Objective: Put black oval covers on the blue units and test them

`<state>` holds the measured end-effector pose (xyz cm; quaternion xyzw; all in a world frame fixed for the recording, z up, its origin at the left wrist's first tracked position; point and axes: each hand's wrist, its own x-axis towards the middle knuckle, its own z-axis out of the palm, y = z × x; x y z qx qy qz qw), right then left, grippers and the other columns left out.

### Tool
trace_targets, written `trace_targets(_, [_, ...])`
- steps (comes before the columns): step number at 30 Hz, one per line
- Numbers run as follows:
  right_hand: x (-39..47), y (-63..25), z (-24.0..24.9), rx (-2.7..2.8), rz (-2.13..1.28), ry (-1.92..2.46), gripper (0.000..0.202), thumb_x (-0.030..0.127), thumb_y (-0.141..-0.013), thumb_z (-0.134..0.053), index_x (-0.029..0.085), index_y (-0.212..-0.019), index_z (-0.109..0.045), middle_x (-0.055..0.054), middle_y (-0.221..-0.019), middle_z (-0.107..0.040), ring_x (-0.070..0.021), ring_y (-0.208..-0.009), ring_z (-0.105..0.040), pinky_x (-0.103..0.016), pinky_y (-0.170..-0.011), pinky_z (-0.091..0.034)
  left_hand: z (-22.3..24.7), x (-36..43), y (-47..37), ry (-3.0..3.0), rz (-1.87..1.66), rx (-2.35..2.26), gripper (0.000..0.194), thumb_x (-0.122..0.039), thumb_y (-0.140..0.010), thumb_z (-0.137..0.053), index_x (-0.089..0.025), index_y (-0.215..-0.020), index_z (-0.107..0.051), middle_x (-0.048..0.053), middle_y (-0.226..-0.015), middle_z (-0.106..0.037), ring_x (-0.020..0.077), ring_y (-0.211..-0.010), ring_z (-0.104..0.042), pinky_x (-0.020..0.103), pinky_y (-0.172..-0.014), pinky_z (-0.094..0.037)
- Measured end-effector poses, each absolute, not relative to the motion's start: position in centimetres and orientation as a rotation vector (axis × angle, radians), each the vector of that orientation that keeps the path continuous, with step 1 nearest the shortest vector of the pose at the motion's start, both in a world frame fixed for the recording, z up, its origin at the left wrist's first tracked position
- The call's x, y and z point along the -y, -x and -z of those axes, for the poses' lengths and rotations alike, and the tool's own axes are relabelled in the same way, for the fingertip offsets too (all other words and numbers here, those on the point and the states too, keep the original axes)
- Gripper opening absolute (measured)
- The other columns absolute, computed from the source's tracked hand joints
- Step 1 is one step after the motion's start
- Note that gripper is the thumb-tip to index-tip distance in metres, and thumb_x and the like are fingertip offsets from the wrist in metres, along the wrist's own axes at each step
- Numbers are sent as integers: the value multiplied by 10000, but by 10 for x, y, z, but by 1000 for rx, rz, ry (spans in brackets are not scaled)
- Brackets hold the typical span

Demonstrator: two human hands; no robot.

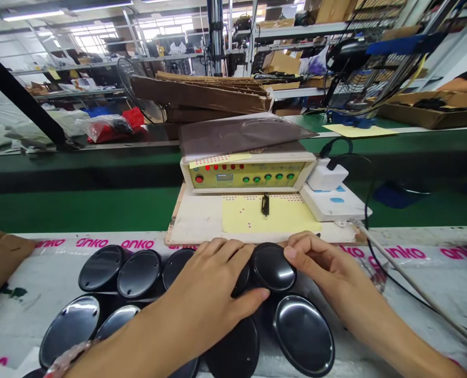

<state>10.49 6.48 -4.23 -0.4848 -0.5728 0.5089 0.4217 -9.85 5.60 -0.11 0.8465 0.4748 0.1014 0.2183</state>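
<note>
Black, glossy, round, cup-like parts with flat faces stand in rows on the bench. My left hand (219, 281) reaches over the middle of the back row, fingers curled around a black round part (241, 281) mostly hidden under it, thumb pointing right. My right hand (322, 262) grips the rim of the rightmost back-row round part (274, 266), its thumb on the near edge and its fingers behind. Below that part sits another black round part (304, 333), tilted towards me. More round parts (139, 273) lie left of my left forearm.
A control box (249, 178) with red and green buttons stands on a white board behind the parts. A white power strip (335, 202) with plugs and cables (414, 283) is at right. A cardboard box (4, 262) stands left. Behind runs a green conveyor (79, 205).
</note>
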Motion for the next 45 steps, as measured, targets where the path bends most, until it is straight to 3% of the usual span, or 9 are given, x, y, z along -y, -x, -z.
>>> trace_targets(18, [-58, -100, 40, 1726, -773, 1376, 212, 356, -872, -532, 224, -724, -457, 16, -769, -525, -146, -708, -519, -291, -628, -403, -1, -55, 99, -2393, -235, -1314, 409, -403, -871, -567, -235, -1238, -498, 36, -1171, -568, 246, -1092, -483, 436, -957, -403])
trace_targets(23, [-61, -103, 41, 1629, -955, 1444, 271, 470, -837, -546, 238, -788, -417, 45, -690, -482, -119, -558, -466, -252, -488, -362, 3, -56, 102, -2428, -281, -1299, 432, -409, -857, -585, -201, -1228, -511, 49, -1152, -581, 242, -1087, -493, 422, -966, -406])
trace_targets(26, [-65, -99, 42, 1469, -1143, 1403, 441, 543, -745, -624, 260, -995, -394, 23, -871, -550, -86, -466, -474, -221, -377, -348, 2, -58, 100, -2483, -286, -1274, 417, -402, -858, -585, -172, -1202, -529, 63, -1143, -593, 246, -1095, -496, 417, -966, -411])
trace_targets(28, [-69, -97, 42, 1561, -1159, 1319, 489, 560, -727, -636, 240, -1041, -439, -26, -1010, -567, -111, -585, -570, -231, -445, -435, -9, -56, 100, -2558, -273, -1289, 409, -394, -868, -574, -148, -1193, -534, 81, -1166, -584, 264, -1127, -477, 430, -966, -413])
trace_targets(31, [-74, -99, 37, 1808, -1135, 1326, 446, 616, -788, -525, 206, -961, -548, -29, -831, -616, -147, -621, -579, -254, -495, -449, -44, -41, 118, -2717, -340, -1358, 365, -370, -907, -513, -150, -1199, -530, 90, -1218, -552, 267, -1160, -459, 434, -981, -401])
trace_targets(36, [-74, -102, 2, 1991, -538, 1463, 522, 679, -803, -424, 236, -1027, -588, -76, -912, -658, -208, -722, -610, -336, -590, -471, -90, 28, 208, -2627, -329, -1692, 242, -301, -952, -390, -259, -1102, -575, 9, -1150, -579, 180, -1018, -570, 307, -900, -447])
trace_targets(40, [-35, -74, -23, 2203, -295, 1152, 297, 515, -886, -449, 273, -990, -588, -42, -899, -660, -181, -744, -620, -287, -581, -489, -56, 101, 266, -2062, -62, -1998, 147, -326, -841, -553, -278, -972, -601, -21, -975, -604, 196, -883, -603, 315, -793, -482])
trace_targets(42, [-4, -55, -19, 2463, -394, 791, 197, 413, -874, -529, 283, -1006, -598, -29, -922, -671, -188, -790, -638, -287, -641, -526, -26, 127, 273, -1858, -88, -1968, 361, -287, -662, -714, -287, -999, -587, -29, -1034, -576, 207, -897, -596, 309, -780, -498])
trace_targets(45, [37, -32, 3, 2768, -670, 449, 395, 353, -803, -647, 359, -1190, -565, -9, -1122, -649, -250, -999, -617, -349, -836, -529, 5, 145, 263, -1789, -202, -1943, 426, -267, -535, -775, -251, -908, -569, -17, -1029, -538, 231, -943, -550, 343, -816, -492])
